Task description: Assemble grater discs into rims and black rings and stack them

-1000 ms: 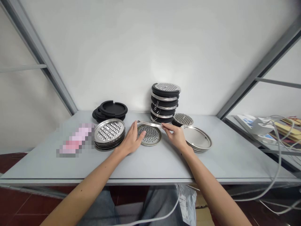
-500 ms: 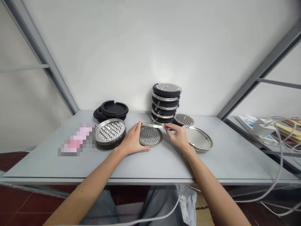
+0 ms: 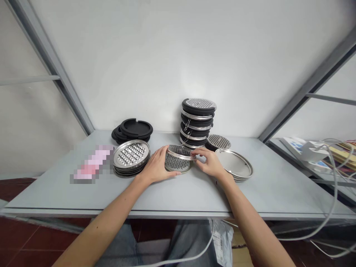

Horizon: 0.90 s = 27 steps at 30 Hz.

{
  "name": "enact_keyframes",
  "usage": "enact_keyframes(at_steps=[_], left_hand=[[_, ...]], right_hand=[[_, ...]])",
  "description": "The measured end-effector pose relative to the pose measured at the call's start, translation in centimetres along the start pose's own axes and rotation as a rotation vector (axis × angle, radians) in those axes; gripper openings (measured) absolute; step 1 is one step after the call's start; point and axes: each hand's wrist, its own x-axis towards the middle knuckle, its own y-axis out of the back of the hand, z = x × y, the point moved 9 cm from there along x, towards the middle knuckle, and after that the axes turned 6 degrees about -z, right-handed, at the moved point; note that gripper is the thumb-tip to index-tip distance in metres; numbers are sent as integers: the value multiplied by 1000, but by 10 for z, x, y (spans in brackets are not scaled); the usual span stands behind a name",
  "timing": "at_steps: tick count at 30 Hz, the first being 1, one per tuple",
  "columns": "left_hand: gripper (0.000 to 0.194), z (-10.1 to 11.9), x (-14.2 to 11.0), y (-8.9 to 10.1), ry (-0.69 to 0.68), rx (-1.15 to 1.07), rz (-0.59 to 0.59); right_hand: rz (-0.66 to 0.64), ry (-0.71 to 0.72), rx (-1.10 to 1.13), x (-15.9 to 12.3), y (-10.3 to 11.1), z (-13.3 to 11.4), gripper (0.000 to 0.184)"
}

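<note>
A round metal grater disc [image 3: 180, 150] is tilted above another grater disc [image 3: 176, 163] lying on the table. My right hand [image 3: 208, 163] pinches the raised disc's right edge between thumb and fingers. My left hand [image 3: 157, 167] curves round the left side of both discs, fingertips at the raised disc's left edge and thumb stretched along the lower disc's near edge. Left of this hand stands a stack of grater discs [image 3: 131, 155], toothed face up. Beside my right hand lies a stack of smooth, shallow metal discs [image 3: 235, 163].
Black notched rings [image 3: 136, 128] are piled at the back left. A tall stack of black and metal rounds with wire clasps [image 3: 198, 122] stands near the wall, a grater round [image 3: 219, 142] beside it. A blurred pink item [image 3: 94, 163] lies left. White cables [image 3: 332, 193] hang right.
The raised disc, seen edge-on before, has tipped so its perforated face shows, its right side lowered. My right hand has moved slightly down and left with it; the left hand has barely shifted.
</note>
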Motion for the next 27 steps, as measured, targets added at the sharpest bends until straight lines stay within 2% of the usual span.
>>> enact_keyframes(at_steps=[3,6,8,13,16,23,27], left_hand=[[86,-2,-1,2,60,-25,20],[76,-6,-3,0,110,-56,10],[79,-7,-3,-4,116,-65,-13],[104,-1,-3,-10,30,13,-85],[109,-1,-4,-12,35,81,-125],[106,1,-5,-18,73,148,-201],[89,2,-5,-18,95,163,-207]], right_hand=[[-69,30,10,0,-6,-4,36],[-135,58,23,0,-11,-10,38],[-158,73,27,0,-12,-14,40],[-196,77,46,0,-14,-17,41],[-239,61,69,-1,-19,-15,41],[-317,39,110,-2,-28,-12,45],[-351,21,137,-2,-27,-16,46]])
